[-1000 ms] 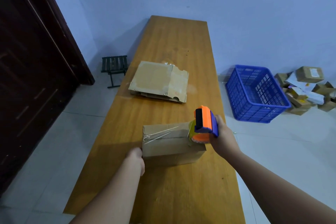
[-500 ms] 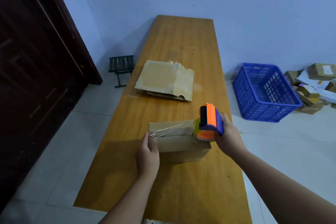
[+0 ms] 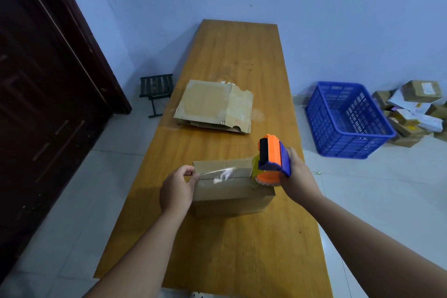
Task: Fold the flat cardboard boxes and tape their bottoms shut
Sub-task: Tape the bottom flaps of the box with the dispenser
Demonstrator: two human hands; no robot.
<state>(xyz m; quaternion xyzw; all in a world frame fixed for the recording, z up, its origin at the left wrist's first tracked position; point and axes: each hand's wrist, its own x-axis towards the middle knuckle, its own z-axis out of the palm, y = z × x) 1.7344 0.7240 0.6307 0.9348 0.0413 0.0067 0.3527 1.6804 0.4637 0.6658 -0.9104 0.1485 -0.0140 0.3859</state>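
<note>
Left hand (image 3: pixel 177 189) pinched the cardboard box (image 3: pixel 232 192) edge over the tape strip (image 3: pixel 222 173) end. Right hand (image 3: pixel 298 176), opposite, gripped the tape dispenser (image 3: pixel 272 159). Judged: strip needed tension, centred over seam (image 3: pixel 239 177), before pressing.

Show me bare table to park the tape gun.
Free: the table beyond the flat cardboard, and the near stretch between box and front edge. Crowded: the box, with left hand, right hand and tape gun at it.

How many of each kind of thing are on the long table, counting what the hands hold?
Folded brown cardboard box: 1
Pile of flat brown cardboard: 1, sheets too stacked to count
Orange-and-blue plastic tape dispenser: 1
Total: 3
</note>
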